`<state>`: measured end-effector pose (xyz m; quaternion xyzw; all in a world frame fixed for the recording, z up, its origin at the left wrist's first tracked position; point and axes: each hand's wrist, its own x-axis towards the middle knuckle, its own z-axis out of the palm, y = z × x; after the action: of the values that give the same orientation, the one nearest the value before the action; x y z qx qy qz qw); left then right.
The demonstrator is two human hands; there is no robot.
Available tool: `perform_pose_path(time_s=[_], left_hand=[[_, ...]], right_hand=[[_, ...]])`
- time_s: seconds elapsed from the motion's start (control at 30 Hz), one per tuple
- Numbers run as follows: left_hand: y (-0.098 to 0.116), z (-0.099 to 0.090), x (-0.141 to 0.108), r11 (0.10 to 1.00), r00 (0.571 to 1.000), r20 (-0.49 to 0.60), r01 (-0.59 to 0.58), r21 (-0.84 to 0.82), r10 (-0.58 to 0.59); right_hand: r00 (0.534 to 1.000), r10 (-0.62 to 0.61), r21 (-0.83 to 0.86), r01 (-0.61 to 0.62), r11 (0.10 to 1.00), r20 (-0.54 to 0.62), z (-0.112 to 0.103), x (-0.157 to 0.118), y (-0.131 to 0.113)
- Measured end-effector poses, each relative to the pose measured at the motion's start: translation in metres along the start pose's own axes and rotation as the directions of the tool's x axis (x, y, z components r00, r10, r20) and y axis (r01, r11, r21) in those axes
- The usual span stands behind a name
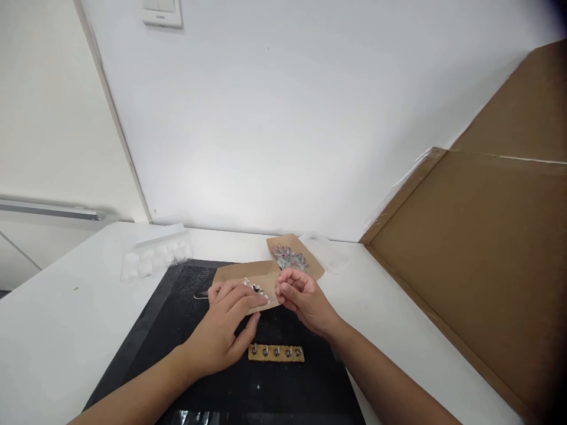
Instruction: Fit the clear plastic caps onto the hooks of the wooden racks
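White wall (266, 130) and brown cardboard (482, 254) border a smooth white worktop (48, 330) carrying a black mat (305, 392). Above it, the left hand (230, 319), its grip released, spreads over a folded brown-paper tray (229, 272), while the right hand (308, 301) curls at the tray's right end, contents impossible to tell. Nearer on the mat, a yellowish strip (271, 354), long axis left to right, bears five shiny metal pieces (277, 352); white bits (268, 300) dot the tray.

Tabletop workspace: black mat (150, 348), parts tray (234, 272).
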<state>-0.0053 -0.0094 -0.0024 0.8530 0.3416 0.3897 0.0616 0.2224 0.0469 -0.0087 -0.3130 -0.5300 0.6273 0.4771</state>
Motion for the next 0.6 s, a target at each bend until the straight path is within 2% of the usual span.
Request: perform_pose_path(time_s=[0.17, 0.33, 0.47, 0.6], left_hand=[[0.001, 0.002, -0.002, 0.994, 0.999, -0.04, -0.035, -0.107, 0.03], [0.002, 0.004, -0.003, 0.984, 0.99, -0.136, -0.001, -0.18, -0.024], [0.003, 0.004, -0.001, 0.977, 0.989, -0.119, 0.063, -0.205, -0.089], [0.002, 0.005, 0.0, 0.966, 0.991, -0.101, 0.064, -0.25, -0.092]], right_hand=[[0.998, 0.01, 0.066, -0.014, 0.998, 0.067, 0.007, -0.005, 0.002], [0.99, 0.04, -0.025, -0.037, 0.999, 0.137, 0.013, -0.009, 0.007], [0.99, 0.039, -0.107, -0.024, 0.994, 0.138, 0.019, -0.011, 0.003], [0.99, 0.023, -0.125, -0.006, 0.992, 0.136, 0.024, -0.013, 0.002]])
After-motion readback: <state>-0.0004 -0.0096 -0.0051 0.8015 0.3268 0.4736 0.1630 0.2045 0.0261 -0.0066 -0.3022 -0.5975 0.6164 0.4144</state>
